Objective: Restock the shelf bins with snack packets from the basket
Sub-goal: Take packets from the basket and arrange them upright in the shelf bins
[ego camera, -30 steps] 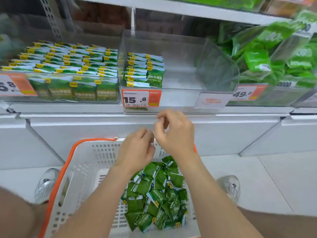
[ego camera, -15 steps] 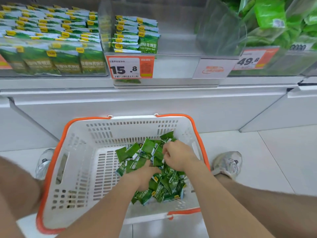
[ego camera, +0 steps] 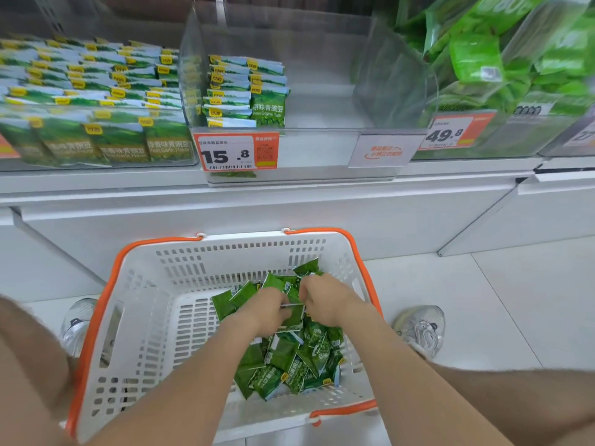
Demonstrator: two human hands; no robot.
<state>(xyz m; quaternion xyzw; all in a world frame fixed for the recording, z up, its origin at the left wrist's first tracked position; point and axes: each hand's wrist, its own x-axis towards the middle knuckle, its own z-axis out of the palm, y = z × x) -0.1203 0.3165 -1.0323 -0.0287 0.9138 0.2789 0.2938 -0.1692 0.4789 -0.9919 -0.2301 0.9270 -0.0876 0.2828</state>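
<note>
Small green foil snack packets: loose heap in the right half of the white perforated plastic basket with orange rim. The basket sits on the pale tiled floor, between my pale grey shoes.

Both my hands are down in the heap, knuckles up, close together.
- Left hand: fingers curled round a packet at the top of the pile.
- Right hand: fingers curled as well, pinching packets at the far side of the heap. Fingertips hidden, so can't tell how many.

Directly above the basket is a clear plastic shelf bin. Matching green packets stand in two short rows against its left wall. On its front are an orange-and-white price tag reading 15.8 and a white card with orange print.

The neighbouring clear bin on the left is packed with rows of green garlic-flavour packets. The bin on the right holds larger bright green bags, behind a tag reading 49.8. All bins sit on a white shelf ledge.
</note>
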